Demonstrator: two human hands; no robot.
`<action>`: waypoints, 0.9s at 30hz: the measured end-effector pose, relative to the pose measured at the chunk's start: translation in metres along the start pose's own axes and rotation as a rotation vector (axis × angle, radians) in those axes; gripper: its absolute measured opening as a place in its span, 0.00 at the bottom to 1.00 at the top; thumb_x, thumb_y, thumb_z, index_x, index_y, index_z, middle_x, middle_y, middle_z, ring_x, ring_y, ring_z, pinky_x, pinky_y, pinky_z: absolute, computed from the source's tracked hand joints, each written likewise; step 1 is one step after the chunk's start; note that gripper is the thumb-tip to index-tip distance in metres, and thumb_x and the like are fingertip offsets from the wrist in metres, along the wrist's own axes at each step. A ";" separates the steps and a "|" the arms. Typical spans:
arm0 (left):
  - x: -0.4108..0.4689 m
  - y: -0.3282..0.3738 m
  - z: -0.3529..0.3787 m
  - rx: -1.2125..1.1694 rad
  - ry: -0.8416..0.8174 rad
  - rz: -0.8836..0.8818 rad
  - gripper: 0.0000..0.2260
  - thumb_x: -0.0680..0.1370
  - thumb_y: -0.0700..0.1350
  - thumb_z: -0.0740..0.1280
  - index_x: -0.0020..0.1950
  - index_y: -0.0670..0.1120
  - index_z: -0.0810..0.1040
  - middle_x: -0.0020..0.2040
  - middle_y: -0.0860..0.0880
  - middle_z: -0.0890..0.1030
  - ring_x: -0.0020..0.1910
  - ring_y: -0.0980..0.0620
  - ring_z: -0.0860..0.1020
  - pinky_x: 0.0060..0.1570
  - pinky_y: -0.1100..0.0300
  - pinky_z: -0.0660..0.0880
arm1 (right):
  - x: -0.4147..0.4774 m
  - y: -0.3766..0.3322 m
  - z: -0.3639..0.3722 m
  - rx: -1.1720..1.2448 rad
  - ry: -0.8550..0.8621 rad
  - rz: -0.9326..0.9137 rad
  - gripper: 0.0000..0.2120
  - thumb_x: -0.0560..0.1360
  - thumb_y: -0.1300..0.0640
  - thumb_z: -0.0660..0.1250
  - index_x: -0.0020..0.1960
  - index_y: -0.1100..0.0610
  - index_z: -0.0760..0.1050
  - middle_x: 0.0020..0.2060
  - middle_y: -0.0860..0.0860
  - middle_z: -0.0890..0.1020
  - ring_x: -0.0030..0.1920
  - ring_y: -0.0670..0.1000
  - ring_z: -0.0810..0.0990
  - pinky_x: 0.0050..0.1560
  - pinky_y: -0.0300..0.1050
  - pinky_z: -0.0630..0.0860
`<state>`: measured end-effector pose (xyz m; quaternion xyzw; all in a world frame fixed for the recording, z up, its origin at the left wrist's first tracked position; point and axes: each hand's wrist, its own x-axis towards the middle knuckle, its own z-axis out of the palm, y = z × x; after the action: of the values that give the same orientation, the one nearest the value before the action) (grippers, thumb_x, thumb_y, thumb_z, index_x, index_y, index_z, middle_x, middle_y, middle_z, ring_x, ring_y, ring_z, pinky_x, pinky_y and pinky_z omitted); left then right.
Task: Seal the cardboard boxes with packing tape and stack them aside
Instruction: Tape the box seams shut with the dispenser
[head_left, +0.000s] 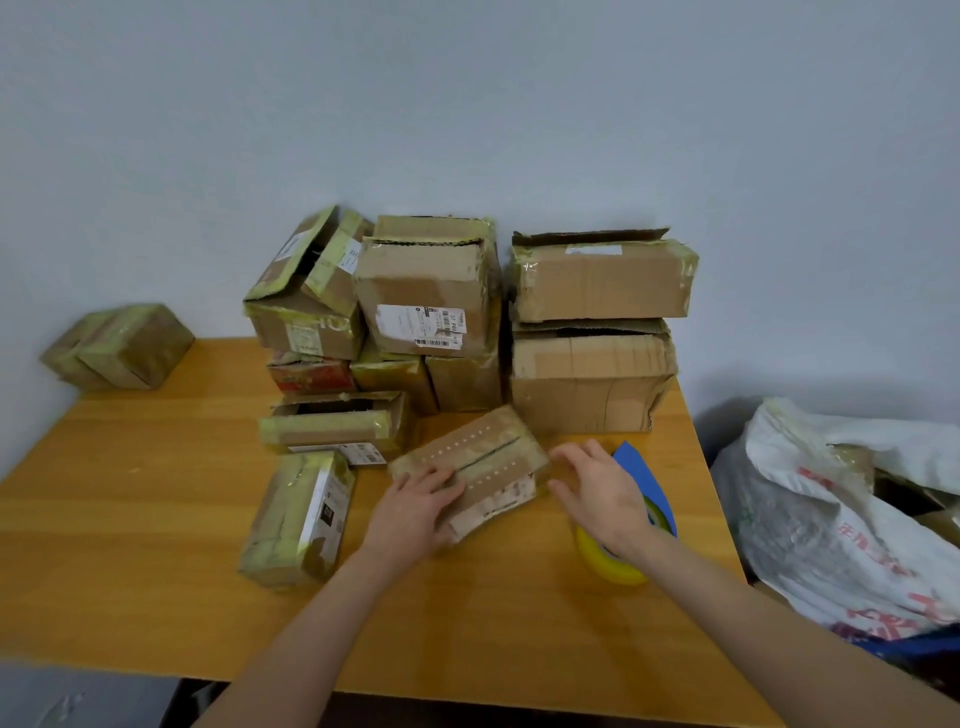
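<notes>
A flat cardboard box (480, 457) with rows of white dots and a dark centre seam lies on the wooden table (156, 545). My left hand (418, 506) rests on its near left part, fingers spread over the top. My right hand (602, 491) hovers just right of the box with relaxed fingers, holding nothing. Under that hand sits a tape dispenser (641, 499) with a blue body and a yellow roll of packing tape (605, 564). A taped box (298, 517) lies to the left of the flat one.
Several worn boxes are piled at the back: a left heap (421, 296) and two large stacked boxes (597, 332). A taped box (119, 345) sits at the far left corner. A white plastic sack (841, 514) stands right of the table.
</notes>
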<state>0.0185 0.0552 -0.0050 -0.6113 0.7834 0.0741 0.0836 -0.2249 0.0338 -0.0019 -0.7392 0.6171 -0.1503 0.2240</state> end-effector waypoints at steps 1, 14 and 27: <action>-0.004 -0.009 0.002 -0.012 0.054 -0.016 0.27 0.78 0.49 0.66 0.75 0.57 0.62 0.77 0.53 0.59 0.76 0.51 0.56 0.75 0.51 0.53 | 0.004 -0.002 0.000 -0.029 -0.019 0.015 0.22 0.79 0.48 0.64 0.71 0.50 0.67 0.61 0.49 0.72 0.58 0.51 0.75 0.53 0.44 0.74; -0.005 0.016 0.028 -0.129 0.209 -0.146 0.30 0.79 0.45 0.64 0.78 0.55 0.55 0.79 0.48 0.52 0.78 0.46 0.52 0.75 0.49 0.51 | 0.069 -0.023 0.003 0.722 -0.015 0.566 0.32 0.76 0.49 0.70 0.72 0.62 0.62 0.66 0.58 0.73 0.65 0.59 0.72 0.64 0.51 0.72; -0.019 -0.023 0.044 -0.172 0.522 -0.044 0.24 0.64 0.31 0.74 0.54 0.51 0.84 0.60 0.45 0.81 0.60 0.41 0.78 0.62 0.40 0.69 | 0.087 -0.036 0.021 0.381 -0.332 0.270 0.34 0.76 0.43 0.67 0.76 0.54 0.61 0.73 0.52 0.68 0.70 0.55 0.70 0.67 0.49 0.68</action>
<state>0.0469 0.0775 -0.0438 -0.6313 0.7559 -0.0217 -0.1719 -0.1673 -0.0438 -0.0063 -0.6095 0.6255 -0.1091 0.4748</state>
